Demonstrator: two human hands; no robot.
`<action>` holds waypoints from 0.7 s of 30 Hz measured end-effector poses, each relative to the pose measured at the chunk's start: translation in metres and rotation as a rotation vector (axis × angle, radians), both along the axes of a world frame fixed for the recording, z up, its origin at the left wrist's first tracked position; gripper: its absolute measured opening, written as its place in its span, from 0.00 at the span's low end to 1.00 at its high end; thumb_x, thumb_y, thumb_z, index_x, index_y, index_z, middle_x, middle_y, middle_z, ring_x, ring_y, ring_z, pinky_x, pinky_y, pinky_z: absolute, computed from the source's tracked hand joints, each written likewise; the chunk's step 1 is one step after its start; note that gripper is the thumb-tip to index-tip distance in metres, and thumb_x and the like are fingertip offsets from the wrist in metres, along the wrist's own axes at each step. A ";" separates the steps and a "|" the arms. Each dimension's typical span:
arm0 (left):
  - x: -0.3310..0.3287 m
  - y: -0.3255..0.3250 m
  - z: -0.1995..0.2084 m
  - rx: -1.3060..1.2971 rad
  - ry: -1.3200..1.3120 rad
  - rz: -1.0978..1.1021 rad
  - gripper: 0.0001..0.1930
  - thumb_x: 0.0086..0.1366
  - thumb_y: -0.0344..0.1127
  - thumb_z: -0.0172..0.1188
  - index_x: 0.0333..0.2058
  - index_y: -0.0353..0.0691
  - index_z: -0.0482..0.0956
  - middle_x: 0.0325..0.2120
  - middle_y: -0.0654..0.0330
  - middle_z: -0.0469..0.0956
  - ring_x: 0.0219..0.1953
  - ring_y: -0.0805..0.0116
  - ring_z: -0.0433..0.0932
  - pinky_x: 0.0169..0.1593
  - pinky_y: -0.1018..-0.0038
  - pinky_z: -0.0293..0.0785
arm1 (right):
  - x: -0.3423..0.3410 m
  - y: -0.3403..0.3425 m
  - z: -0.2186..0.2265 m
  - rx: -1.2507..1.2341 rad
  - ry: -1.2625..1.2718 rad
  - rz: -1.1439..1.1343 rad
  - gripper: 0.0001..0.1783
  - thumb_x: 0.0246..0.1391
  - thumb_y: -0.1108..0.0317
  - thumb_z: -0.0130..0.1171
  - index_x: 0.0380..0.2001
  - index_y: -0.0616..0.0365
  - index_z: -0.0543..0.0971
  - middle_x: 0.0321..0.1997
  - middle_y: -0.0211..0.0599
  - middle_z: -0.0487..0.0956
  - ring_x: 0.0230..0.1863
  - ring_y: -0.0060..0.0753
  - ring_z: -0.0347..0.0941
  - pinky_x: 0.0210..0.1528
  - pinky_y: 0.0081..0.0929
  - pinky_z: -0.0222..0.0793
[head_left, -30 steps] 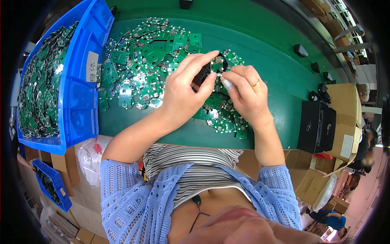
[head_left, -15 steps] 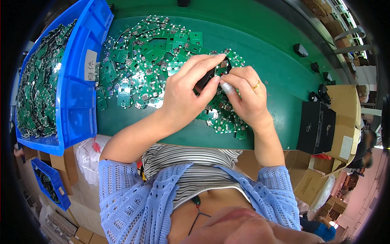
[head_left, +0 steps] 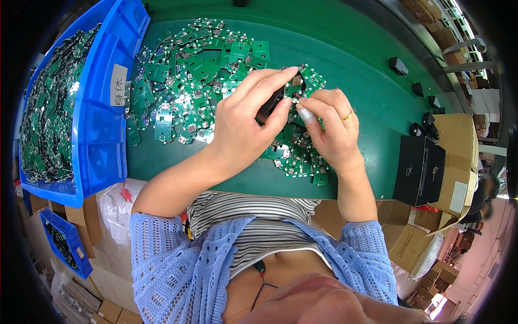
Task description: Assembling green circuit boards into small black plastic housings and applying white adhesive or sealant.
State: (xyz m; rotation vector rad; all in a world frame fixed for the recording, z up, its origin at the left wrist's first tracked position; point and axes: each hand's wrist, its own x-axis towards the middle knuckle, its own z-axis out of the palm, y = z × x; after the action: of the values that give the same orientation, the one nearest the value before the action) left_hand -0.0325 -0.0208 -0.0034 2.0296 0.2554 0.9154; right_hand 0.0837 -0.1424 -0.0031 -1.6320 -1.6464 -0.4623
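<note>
My left hand (head_left: 243, 116) is closed around a black plastic housing (head_left: 273, 102), its thumb below and its fingers above. The housing is tilted, and much of it is hidden by the fingers. Close beside its right end, my right hand (head_left: 333, 127) has thumb and forefinger pinched together. A thin dark red strand shows by those fingertips, but what they grip is too small to make out. Under and around both hands spreads a loose heap of green circuit boards (head_left: 202, 67) on the green tabletop (head_left: 356, 151).
A blue bin (head_left: 102, 124) full of circuit boards stands at the left edge. To the right are a black box (head_left: 420, 170) and an open cardboard carton (head_left: 458, 162). Several small black parts (head_left: 398, 66) line the right side. A smaller blue bin (head_left: 66, 243) sits lower left.
My right hand has drawn slightly right, so a small gap shows between its fingertips and my left thumb. The left hand has shifted a little left with the black housing still in it.
</note>
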 end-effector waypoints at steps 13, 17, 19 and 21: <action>0.002 0.000 -0.004 -0.029 -0.034 -0.028 0.18 0.52 0.27 0.57 0.44 0.43 0.74 0.37 0.56 0.74 0.30 0.64 0.77 0.30 0.75 0.75 | 0.001 0.002 -0.002 -0.013 -0.097 0.011 0.17 0.30 0.81 0.59 0.31 0.62 0.73 0.31 0.38 0.71 0.27 0.36 0.68 0.25 0.28 0.67; 0.002 0.001 -0.007 -0.059 -0.078 -0.046 0.18 0.52 0.27 0.57 0.44 0.43 0.74 0.37 0.57 0.74 0.29 0.66 0.77 0.28 0.77 0.75 | -0.001 0.004 -0.002 -0.005 -0.042 0.006 0.15 0.31 0.81 0.59 0.29 0.62 0.73 0.30 0.38 0.72 0.27 0.37 0.68 0.27 0.28 0.67; -0.001 0.002 -0.003 -0.164 0.014 -0.140 0.18 0.55 0.25 0.55 0.47 0.39 0.72 0.41 0.58 0.70 0.32 0.80 0.70 0.27 0.87 0.70 | 0.000 0.004 -0.003 -0.005 0.076 0.030 0.13 0.32 0.81 0.59 0.28 0.61 0.73 0.29 0.38 0.72 0.27 0.37 0.69 0.27 0.29 0.67; -0.002 0.003 -0.004 -0.147 0.006 -0.146 0.18 0.56 0.24 0.54 0.47 0.39 0.72 0.40 0.59 0.70 0.32 0.80 0.70 0.27 0.87 0.70 | -0.001 0.005 -0.004 -0.004 0.192 0.053 0.12 0.33 0.81 0.59 0.27 0.61 0.74 0.28 0.38 0.72 0.28 0.37 0.69 0.28 0.29 0.66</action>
State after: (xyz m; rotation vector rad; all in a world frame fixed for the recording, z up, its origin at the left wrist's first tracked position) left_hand -0.0341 -0.0177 -0.0078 1.8895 0.1700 0.7775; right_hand 0.0830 -0.1374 -0.0073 -1.5797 -1.5439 -0.2663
